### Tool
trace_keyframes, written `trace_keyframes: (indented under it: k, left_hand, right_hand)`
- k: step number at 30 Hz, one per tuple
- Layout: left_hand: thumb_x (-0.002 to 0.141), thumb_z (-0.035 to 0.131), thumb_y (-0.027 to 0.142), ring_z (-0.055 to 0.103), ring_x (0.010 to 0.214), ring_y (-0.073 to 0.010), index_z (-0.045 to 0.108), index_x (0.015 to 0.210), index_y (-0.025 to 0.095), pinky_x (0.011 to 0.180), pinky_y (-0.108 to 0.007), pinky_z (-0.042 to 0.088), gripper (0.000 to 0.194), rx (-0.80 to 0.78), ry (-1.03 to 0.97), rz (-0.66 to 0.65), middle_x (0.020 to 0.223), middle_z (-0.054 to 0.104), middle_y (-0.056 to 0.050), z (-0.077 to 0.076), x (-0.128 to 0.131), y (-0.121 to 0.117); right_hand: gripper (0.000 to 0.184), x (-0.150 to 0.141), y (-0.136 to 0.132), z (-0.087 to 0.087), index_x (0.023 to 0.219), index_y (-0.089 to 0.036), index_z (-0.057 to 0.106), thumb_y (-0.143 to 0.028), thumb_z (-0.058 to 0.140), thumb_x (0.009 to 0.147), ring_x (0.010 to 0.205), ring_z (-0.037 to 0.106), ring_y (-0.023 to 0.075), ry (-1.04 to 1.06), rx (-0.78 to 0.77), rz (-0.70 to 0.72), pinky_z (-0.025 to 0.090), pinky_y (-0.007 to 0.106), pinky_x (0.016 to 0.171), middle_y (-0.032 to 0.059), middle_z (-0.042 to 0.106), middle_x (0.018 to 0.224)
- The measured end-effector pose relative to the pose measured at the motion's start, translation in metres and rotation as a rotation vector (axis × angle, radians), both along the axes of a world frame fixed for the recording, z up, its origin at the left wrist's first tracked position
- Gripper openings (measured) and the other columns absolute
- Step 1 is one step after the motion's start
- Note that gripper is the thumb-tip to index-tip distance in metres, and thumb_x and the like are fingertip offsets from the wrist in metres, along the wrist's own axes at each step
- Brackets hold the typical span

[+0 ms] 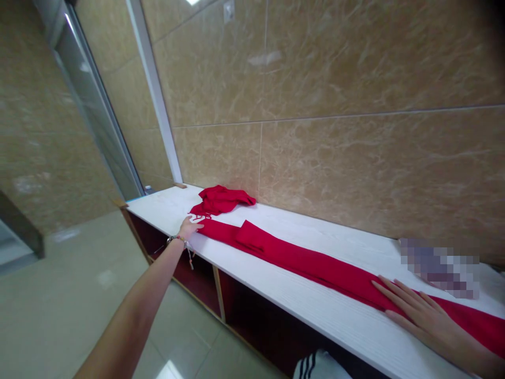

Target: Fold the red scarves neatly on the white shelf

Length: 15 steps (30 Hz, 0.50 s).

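A long red scarf [311,261] lies lengthwise in a narrow folded strip, with a doubled-over flap on its upper face near the left part. My left hand [190,227] is at its far left end, fingers and thumb closed around the edge beside some thin red fringe. My right hand [428,316] rests flat on the strip toward the right, fingers stretched out and pointing left. Behind the left end sits a crumpled red cloth [223,199]. The scarf's right end runs out of view.
The white cabinet top [252,269] has open dark compartments [256,310] below its front edge. A tiled wall [335,158] rises behind. A blurred-out item [437,268] lies at the back right. A striped garment [320,366] shows at the bottom.
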<state>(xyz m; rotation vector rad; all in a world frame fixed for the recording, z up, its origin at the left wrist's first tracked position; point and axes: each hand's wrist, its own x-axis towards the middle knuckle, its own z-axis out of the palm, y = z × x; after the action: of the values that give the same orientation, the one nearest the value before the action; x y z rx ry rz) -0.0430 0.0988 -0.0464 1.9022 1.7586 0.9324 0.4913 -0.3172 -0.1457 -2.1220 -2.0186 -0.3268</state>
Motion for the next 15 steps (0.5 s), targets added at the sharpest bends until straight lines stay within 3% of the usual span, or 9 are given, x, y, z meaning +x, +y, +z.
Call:
trace_keyframes:
  k: [3,7,10,13,15]
  left_hand:
    - [0.066,0.068,0.042,0.063,0.079,-0.021,0.051,0.113,0.006,0.07,-0.031,0.05,0.061,0.03,-0.022,-0.13,0.084,0.066,-0.01,0.01,-0.002,0.014]
    - [0.057,0.074,0.038,0.058,0.095,-0.0238,0.061,0.103,0.012,0.085,-0.034,0.045,0.054,0.106,0.031,-0.318,0.096,0.065,-0.009,0.02,-0.001,0.015]
    - [0.052,0.077,0.035,0.05,0.109,-0.0233,0.065,0.099,0.017,0.096,-0.032,0.036,0.052,0.131,0.184,-0.646,0.114,0.059,-0.008,0.015,0.006,0.001]
    - [0.067,0.068,0.034,0.05,0.109,-0.0206,0.065,0.102,0.019,0.098,-0.032,0.033,0.038,0.144,0.372,-0.913,0.116,0.059,-0.007,0.009,0.015,-0.009]
    - [0.074,0.061,0.029,0.054,0.104,-0.0195,0.067,0.099,0.02,0.097,-0.032,0.034,0.027,0.143,0.422,-0.901,0.11,0.063,-0.006,0.01,0.018,-0.006]
  right_hand:
    - [0.063,0.014,-0.011,-0.009,0.139,-0.042,0.015,-0.056,0.039,0.082,0.128,0.032,0.0274,-0.014,-0.004,-0.005,0.036,0.05,0.098,-0.0031,0.034,0.141]
    - [0.066,0.019,-0.016,-0.01,0.138,-0.043,0.01,-0.053,0.041,0.082,0.128,0.03,0.0275,-0.032,-0.019,-0.02,0.036,0.05,0.098,-0.0035,0.032,0.142]
    - [0.068,0.018,-0.017,-0.009,0.138,-0.044,0.008,-0.053,0.043,0.081,0.128,0.031,0.0272,-0.043,-0.016,-0.026,0.037,0.049,0.097,-0.0043,0.033,0.141]
    - [0.068,0.018,-0.018,-0.011,0.139,-0.044,0.008,-0.053,0.042,0.08,0.127,0.032,0.0269,-0.032,-0.002,-0.006,0.038,0.048,0.096,-0.0042,0.034,0.141]
    - [0.064,0.018,-0.018,-0.014,0.138,-0.045,0.016,-0.056,0.04,0.079,0.125,0.037,0.0259,0.004,0.069,-0.034,0.039,0.044,0.096,-0.0061,0.039,0.138]
